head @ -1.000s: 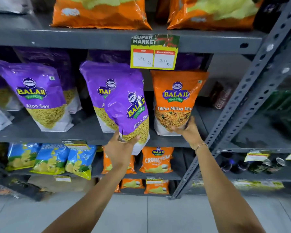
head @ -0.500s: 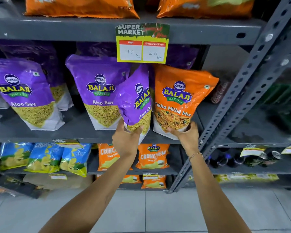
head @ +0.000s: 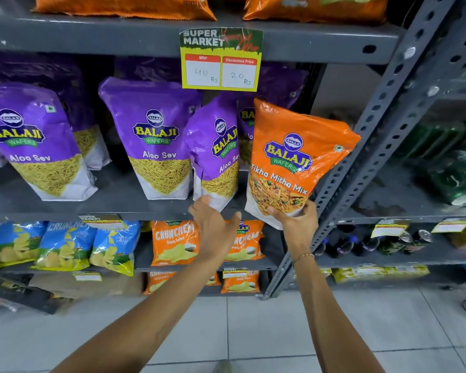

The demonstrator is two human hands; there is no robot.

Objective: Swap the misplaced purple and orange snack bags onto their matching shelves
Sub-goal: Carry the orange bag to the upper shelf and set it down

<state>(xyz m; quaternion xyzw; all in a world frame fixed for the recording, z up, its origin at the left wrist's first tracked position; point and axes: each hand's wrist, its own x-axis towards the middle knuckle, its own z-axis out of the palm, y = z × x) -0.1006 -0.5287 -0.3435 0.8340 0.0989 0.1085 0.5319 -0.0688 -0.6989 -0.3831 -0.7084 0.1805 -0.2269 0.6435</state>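
A purple Aloo Sev bag [head: 215, 154] stands turned sideways on the middle shelf [head: 113, 203], among other purple bags [head: 156, 141]. My left hand [head: 213, 227] is just below it with fingers apart; its fingertips touch the bag's white lower corner and the thumb is off it. My right hand [head: 293, 224] grips the bottom of an orange Tikha Mitha Mix bag [head: 293, 157], which is tilted and lifted off the shelf, in front of the purple row. Large orange bags [head: 124, 6] lie on the top shelf [head: 92, 33].
A yellow price tag [head: 221, 60] hangs from the top shelf's edge. A grey perforated upright [head: 382, 125] slants just right of the orange bag. Blue [head: 62, 246] and orange crisp bags [head: 172, 243] fill the lower shelves, bottles [head: 361, 243] stand at the right, and a tiled floor [head: 240, 332] lies below.
The purple bag went back onto the middle shelf and my left hand loosened off it. My right hand lifted the orange bag off the shelf, forward and tilted right.
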